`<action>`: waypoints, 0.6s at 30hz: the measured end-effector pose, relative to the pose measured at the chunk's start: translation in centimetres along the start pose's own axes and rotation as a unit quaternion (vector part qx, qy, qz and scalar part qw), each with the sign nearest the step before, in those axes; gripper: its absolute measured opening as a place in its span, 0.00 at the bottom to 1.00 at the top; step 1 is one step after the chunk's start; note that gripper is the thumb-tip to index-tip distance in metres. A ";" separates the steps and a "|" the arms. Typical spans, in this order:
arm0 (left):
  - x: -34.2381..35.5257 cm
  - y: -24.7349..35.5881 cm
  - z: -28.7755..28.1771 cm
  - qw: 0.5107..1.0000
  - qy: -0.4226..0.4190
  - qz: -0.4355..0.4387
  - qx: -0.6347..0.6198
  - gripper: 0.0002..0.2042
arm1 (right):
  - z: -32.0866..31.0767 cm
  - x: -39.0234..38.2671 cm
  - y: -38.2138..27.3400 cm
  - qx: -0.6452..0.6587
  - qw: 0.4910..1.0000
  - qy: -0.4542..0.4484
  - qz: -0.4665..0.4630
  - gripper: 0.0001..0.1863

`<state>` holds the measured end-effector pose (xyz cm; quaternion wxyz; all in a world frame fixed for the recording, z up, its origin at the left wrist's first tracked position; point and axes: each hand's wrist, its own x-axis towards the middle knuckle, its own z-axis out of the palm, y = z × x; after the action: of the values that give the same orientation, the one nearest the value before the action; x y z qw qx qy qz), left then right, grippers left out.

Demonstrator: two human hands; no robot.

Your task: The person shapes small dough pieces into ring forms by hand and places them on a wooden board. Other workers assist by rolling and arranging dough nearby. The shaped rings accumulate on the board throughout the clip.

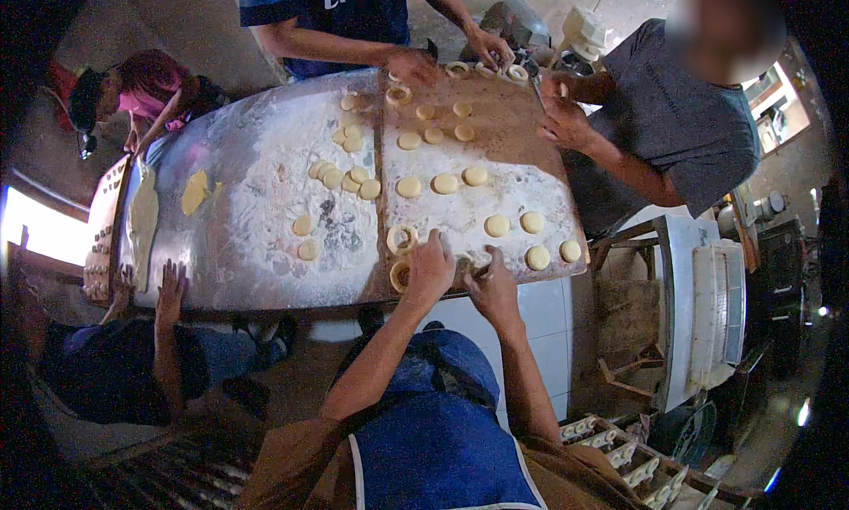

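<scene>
I see my left hand (431, 267) at the near edge of the floured worktop (265, 209), fingers curled and pressed down beside a ring of dough (401, 239). A second dough ring (400, 276) lies just left of this hand, at the very edge. My right hand (493, 289) is close to it, also on the near edge, fingers bent together; I cannot tell if it pinches something, because the fingertips are too small to read. Round dough discs (497, 225) are spread on the brown board (504, 130) that covers the right part of the worktop, and more discs (340, 176) lie on the metal part. At the far edge, another person's hand (411, 66) touches the board near some rings. At the left edge, a different person's hand (170, 284) rests flat beside a long sheet of dough (141, 222).
</scene>
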<state>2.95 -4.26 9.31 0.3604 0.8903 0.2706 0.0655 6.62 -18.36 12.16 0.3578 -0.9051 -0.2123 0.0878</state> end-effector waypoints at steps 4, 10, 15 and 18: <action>-0.3 -1.9 -0.6 0.993 0.009 0.105 0.048 0.13 | 0.3 -0.4 2.6 -0.111 0.980 0.113 -0.122 0.26; 0.0 -1.8 -1.5 0.989 -0.033 0.146 0.014 0.14 | 0.4 7.3 3.7 -0.170 0.964 0.101 -0.175 0.23; -1.5 -4.5 -4.1 0.983 0.031 0.175 -0.045 0.16 | -0.1 9.4 5.8 -0.165 0.979 0.050 -0.110 0.13; -3.3 -7.9 -9.1 0.982 0.059 0.169 -0.061 0.14 | 0.9 9.7 1.1 -0.043 0.995 -0.016 -0.090 0.11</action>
<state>-6.05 4.20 10.87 0.3812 0.8941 0.1327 0.1939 15.34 -14.20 10.64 0.3217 -0.8952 -0.3022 0.0607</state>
